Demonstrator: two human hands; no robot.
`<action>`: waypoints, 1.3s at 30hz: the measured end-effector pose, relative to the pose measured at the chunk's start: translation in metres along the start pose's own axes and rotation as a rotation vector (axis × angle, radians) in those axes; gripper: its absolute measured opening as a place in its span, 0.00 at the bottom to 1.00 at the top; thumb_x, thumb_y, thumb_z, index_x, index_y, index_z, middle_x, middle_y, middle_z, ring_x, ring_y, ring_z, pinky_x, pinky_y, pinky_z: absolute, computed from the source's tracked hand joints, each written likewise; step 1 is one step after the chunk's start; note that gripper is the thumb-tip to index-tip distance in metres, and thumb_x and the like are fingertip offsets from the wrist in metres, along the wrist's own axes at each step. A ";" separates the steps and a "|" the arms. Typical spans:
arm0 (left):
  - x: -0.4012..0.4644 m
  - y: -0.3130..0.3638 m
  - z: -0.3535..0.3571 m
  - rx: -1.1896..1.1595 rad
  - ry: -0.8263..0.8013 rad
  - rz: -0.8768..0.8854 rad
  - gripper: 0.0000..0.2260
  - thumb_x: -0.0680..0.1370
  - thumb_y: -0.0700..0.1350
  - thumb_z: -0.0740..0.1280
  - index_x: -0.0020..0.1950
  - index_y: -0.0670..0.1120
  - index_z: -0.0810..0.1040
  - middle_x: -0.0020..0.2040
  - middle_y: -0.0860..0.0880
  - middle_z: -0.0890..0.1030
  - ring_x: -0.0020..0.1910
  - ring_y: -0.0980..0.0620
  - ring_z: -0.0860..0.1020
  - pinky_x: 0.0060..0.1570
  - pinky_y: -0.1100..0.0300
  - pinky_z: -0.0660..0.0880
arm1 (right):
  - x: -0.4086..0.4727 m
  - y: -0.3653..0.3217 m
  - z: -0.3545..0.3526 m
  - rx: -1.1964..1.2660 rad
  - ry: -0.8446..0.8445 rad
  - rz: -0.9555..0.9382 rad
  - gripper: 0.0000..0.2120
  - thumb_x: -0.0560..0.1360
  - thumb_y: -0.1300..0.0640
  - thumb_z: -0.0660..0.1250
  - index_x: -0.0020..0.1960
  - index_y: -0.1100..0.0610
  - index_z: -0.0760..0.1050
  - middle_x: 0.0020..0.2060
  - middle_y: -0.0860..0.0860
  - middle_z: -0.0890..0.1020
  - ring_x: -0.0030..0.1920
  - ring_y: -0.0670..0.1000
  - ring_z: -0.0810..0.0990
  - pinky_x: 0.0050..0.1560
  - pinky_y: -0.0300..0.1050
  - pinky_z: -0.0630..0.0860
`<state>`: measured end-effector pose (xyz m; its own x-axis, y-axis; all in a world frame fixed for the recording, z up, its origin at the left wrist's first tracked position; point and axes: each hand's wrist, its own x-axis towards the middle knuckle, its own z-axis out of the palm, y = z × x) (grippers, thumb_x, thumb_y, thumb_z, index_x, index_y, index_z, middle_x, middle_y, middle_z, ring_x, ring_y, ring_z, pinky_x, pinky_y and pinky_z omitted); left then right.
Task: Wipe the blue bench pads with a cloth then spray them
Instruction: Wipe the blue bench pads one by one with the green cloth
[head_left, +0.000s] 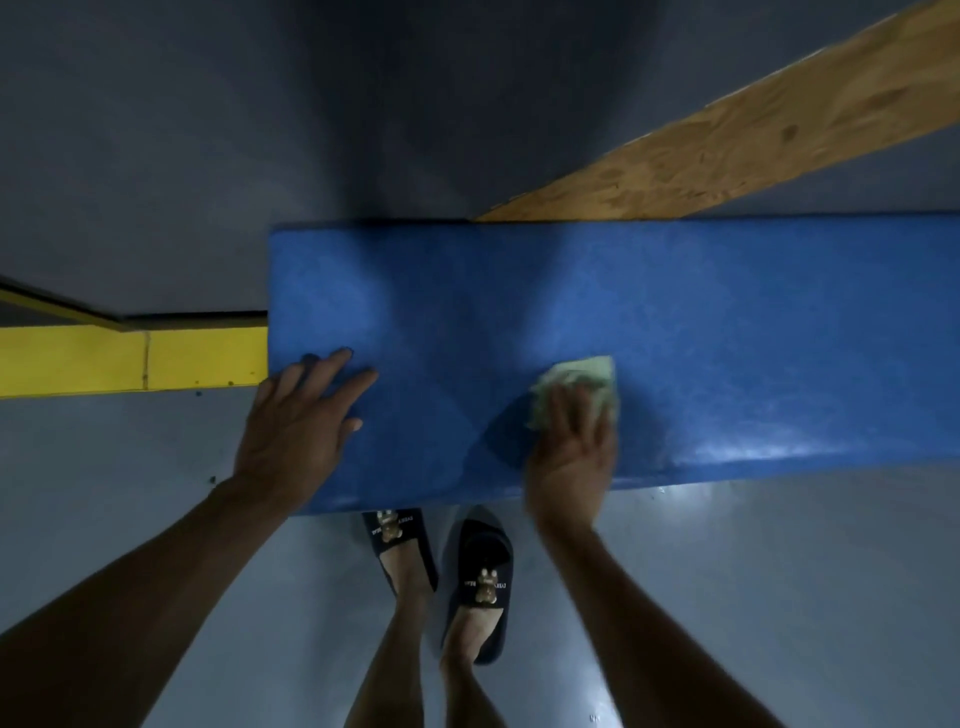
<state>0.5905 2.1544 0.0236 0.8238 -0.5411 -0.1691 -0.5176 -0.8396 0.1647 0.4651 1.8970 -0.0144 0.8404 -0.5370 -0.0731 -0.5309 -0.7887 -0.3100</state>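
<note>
A person's right hand (571, 447) presses a pale green cloth (576, 387) flat onto the blue bench pad (675, 322) near its front edge, while the left hand (298, 415) rests spread at the pad's end. Wiping appears under way; no spray bottle is visible, so spraying seemingly remains

Blue bench pad (649, 312) seen from above, spanning right of frame. Left hand (296, 421) laid flat, fingers spread, on pad's near-left corner. Pale green cloth (576, 379) pressed onto pad under right hand (571, 457). Dark slippers (483, 577) worn, planted on grey floor (779, 597) just below pad. Yellow beam (130, 358) at left, wooden plank (753, 130) behind pad.
</note>
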 end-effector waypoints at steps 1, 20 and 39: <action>-0.005 0.002 0.002 0.001 -0.006 -0.001 0.27 0.71 0.45 0.75 0.69 0.51 0.74 0.71 0.46 0.72 0.62 0.40 0.71 0.55 0.44 0.70 | -0.017 -0.019 0.007 -0.002 -0.055 -0.106 0.28 0.72 0.62 0.65 0.72 0.51 0.72 0.74 0.56 0.69 0.74 0.66 0.63 0.71 0.62 0.66; -0.017 0.023 0.024 0.052 -0.096 -0.126 0.32 0.70 0.42 0.76 0.73 0.51 0.71 0.76 0.45 0.67 0.68 0.37 0.71 0.62 0.43 0.70 | -0.051 0.026 -0.005 0.050 -0.025 -0.041 0.32 0.69 0.68 0.62 0.73 0.53 0.71 0.76 0.57 0.65 0.77 0.65 0.57 0.71 0.64 0.65; -0.023 0.022 0.027 -0.007 -0.097 -0.093 0.30 0.71 0.41 0.75 0.72 0.49 0.71 0.76 0.44 0.67 0.64 0.36 0.68 0.59 0.40 0.73 | -0.080 0.015 0.003 0.175 -0.054 -0.106 0.35 0.63 0.67 0.68 0.70 0.57 0.71 0.68 0.57 0.66 0.65 0.64 0.66 0.64 0.63 0.70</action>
<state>0.5543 2.1473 0.0053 0.8417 -0.4636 -0.2769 -0.4385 -0.8860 0.1506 0.3904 1.9292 -0.0162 0.8975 -0.4337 -0.0808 -0.4167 -0.7733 -0.4779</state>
